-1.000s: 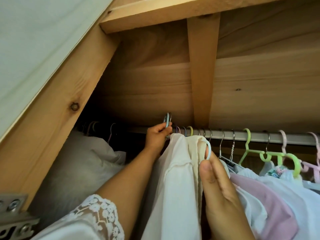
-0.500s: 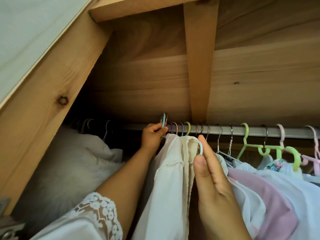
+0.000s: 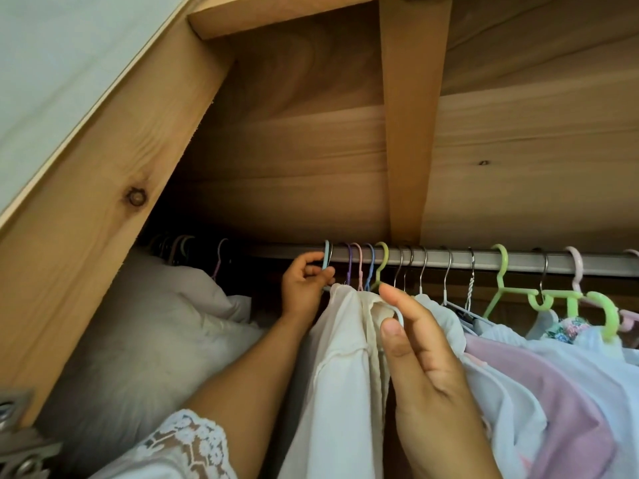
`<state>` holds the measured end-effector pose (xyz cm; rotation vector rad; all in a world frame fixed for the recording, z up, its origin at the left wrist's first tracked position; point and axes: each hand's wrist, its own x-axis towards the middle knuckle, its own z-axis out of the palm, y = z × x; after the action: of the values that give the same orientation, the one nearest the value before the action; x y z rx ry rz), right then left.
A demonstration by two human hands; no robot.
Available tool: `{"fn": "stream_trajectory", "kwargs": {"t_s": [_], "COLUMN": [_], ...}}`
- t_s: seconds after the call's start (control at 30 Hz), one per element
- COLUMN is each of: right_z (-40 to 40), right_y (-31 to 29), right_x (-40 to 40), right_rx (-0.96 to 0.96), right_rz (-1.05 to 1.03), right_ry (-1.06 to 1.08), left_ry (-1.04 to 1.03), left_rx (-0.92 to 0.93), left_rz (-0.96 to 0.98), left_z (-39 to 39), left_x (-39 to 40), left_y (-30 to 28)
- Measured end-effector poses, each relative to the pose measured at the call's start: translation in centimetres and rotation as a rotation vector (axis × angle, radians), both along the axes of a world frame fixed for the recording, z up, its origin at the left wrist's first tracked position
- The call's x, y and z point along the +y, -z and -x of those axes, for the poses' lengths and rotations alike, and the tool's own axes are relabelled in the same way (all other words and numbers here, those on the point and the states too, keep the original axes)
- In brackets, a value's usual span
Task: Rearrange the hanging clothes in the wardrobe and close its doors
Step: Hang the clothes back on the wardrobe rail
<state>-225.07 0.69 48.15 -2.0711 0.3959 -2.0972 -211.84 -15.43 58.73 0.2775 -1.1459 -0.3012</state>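
A metal rail (image 3: pixel 449 262) runs across the wooden wardrobe with several coloured and steel hanger hooks on it. My left hand (image 3: pixel 304 288) grips the light blue hanger hook (image 3: pixel 326 255) that sits on the rail. Below it hangs a cream white garment (image 3: pixel 342 375). My right hand (image 3: pixel 425 368) pinches a light blue hanger part at that garment's right shoulder, between thumb and forefinger. To the right hang a pink and white garment (image 3: pixel 553 392) and lime green hangers (image 3: pixel 501 288).
A white fluffy garment (image 3: pixel 148 323) hangs at the far left with more hooks (image 3: pixel 179 248) behind it. The wardrobe's wooden side post (image 3: pixel 103 188) slants on the left, a metal hinge (image 3: pixel 17 440) at bottom left. A vertical wooden batten (image 3: pixel 411 115) crosses the back panel.
The blue hook in my left hand has come down onto the rail. My right hand has shifted slightly on the garment's shoulder. The view has tilted a little.
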Motion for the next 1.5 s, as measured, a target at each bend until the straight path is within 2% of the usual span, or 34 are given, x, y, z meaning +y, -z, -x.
{"fn": "stream_trajectory", "kwargs": {"t_s": [0.17, 0.4, 0.67, 0.9, 1.2, 1.27, 1.37, 1.5], "right_z": [0.6, 1.0, 1.1, 0.8, 0.5, 0.6, 1.4, 2.9], "right_y": [0.5, 0.9, 1.6, 3.0, 4.7, 5.4, 6.7, 9.2], "right_x": [-0.4, -0.4, -0.3, 0.9, 3.2, 4.2, 6.3, 9.4], "right_rx": [-0.052, -0.087, -0.015, 0.007, 0.062, 0.080, 0.091, 0.103], "right_rz": [-0.011, -0.015, -0.042, -0.126, -0.143, -0.162, -0.175, -0.141], "right_ry": [0.031, 0.077, -0.083, -0.098, 0.025, 0.031, 0.028, 0.055], "left_ry": [0.042, 0.113, 0.130, -0.032, 0.149, 0.066, -0.171, -0.336], "left_rx": [0.078, 0.054, 0.139, 0.074, -0.135, -0.213, -0.301, -0.369], "left_rz": [-0.016, -0.056, -0.089, -0.054, 0.050, 0.046, 0.004, -0.064], "left_z": [-0.9, -1.8, -2.0, -1.9, 0.7, 0.9, 1.7, 3.1], "left_x": [-0.7, -0.8, -0.1, 6.0, 17.0, 18.5, 20.7, 24.0], "left_y": [0.2, 0.5, 0.7, 3.8, 11.2, 13.0, 16.3, 21.1]}}
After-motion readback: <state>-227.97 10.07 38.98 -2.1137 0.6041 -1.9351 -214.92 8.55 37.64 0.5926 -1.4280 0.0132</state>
